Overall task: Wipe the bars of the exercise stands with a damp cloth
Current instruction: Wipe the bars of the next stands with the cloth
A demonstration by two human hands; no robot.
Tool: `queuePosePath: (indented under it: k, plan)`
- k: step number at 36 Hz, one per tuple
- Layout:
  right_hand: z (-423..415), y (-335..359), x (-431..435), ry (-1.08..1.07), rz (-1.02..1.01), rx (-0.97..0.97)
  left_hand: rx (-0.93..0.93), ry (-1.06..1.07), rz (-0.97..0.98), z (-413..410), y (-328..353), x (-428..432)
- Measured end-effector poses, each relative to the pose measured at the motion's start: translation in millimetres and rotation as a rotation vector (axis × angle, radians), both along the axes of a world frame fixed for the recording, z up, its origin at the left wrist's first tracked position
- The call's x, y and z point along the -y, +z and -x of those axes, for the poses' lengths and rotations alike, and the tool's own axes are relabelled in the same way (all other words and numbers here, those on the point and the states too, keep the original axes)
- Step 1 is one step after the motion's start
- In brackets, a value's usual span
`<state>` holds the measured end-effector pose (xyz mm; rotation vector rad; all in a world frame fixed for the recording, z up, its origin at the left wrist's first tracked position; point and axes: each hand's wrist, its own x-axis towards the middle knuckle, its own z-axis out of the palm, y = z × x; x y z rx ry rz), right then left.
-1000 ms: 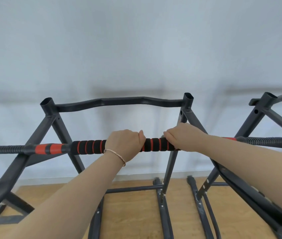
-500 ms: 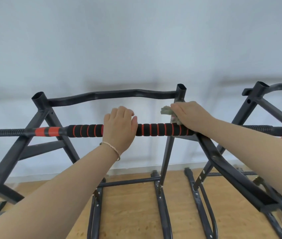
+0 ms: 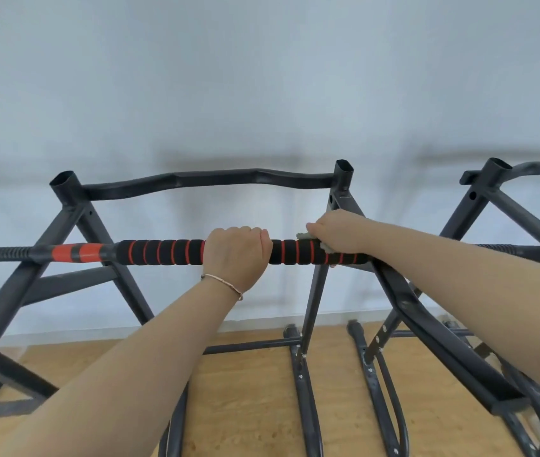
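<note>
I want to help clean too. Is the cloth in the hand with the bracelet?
No, the cloth sits under the right hand, while the left hand with the bracelet grips the striped bar bare.

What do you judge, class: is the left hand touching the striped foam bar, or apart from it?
Touching. The head view shows the left hand wrapped over the striped foam bar, its fingers curled round it with no gap.

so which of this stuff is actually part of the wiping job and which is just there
In the job: black foam-padded bar with red rings, gripped by the left hand; pale green cloth under the right hand; dark metal stand; second dark metal stand beside it.
Just there: thin metal bracelet; wooden floor; white wall.
</note>
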<state>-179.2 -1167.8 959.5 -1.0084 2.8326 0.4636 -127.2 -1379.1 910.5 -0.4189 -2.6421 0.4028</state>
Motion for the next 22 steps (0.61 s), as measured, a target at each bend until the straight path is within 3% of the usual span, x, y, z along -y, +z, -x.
queuePosePath:
  k: [2, 4, 6, 8, 10, 12, 14, 17, 22]
  plan:
    - [6.6, 1.2, 4.1, -0.056, 0.045, -0.007, 0.100, 0.002, 0.006, 1.4, 6.4, 2.0]
    - [5.3, 1.2, 4.9, -0.091, 0.230, -0.134, 0.174, 0.025, -0.056, 8.4, 15.8, 10.1]
    - [-8.2, 3.5, 12.6, 0.024, 0.532, -0.161, 0.184, 0.089, -0.107, 18.4, 27.4, 23.3]
    - [-27.5, 1.3, 23.5, 0.152, 0.631, -0.056, 0.208, 0.137, -0.076, 24.3, 33.2, 34.0]
    - [-38.8, -10.8, 33.3, 0.252, 0.508, -0.064, 0.314, 0.144, 0.012, 21.9, 33.7, 38.3]
    - [-36.6, -23.5, 35.2, 0.192, 0.383, -0.178, 0.339, 0.139, 0.062, 18.5, 28.5, 37.2]
    - [-28.6, -29.2, 33.2, 0.108, 0.347, -0.223, 0.309, 0.125, 0.069, 16.7, 23.8, 34.1]
    - [-17.8, -30.7, 38.6, 0.180, 0.120, -0.277, 0.243, 0.123, 0.061, 10.6, 20.6, 30.6]
    - [-10.1, -17.2, 55.3, 0.031, 0.051, -0.183, 0.117, 0.090, 0.024, -0.1, 9.9, 31.4]
